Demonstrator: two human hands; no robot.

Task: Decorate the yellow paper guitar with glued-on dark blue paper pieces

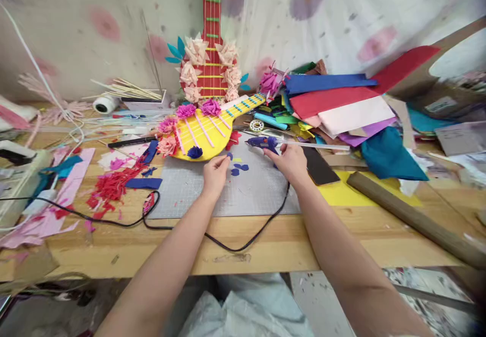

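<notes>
My left hand [215, 176] is closed in a pinch on a small dark blue petal [229, 156], held just above the grey cutting mat [182, 195]. In my right hand [291, 163] is a blue glue gun [261, 142], its nozzle pointing left toward the petal and a clear glue stick [326, 147] standing out of its back. Several loose blue petals [243, 167] lie on the mat between my hands. Right behind them rests a yellow paper guitar [207, 137] trimmed with pink and red flowers and one dark blue flower [195, 152].
A red guitar neck with pale roses [212, 68] stands at the back. Stacked coloured sheets [341, 99], a dark phone [321, 166] and a brown tube [402, 215] lie rightward. Red scraps [114, 185] cover the left. A black cord [243, 248] loops along the front.
</notes>
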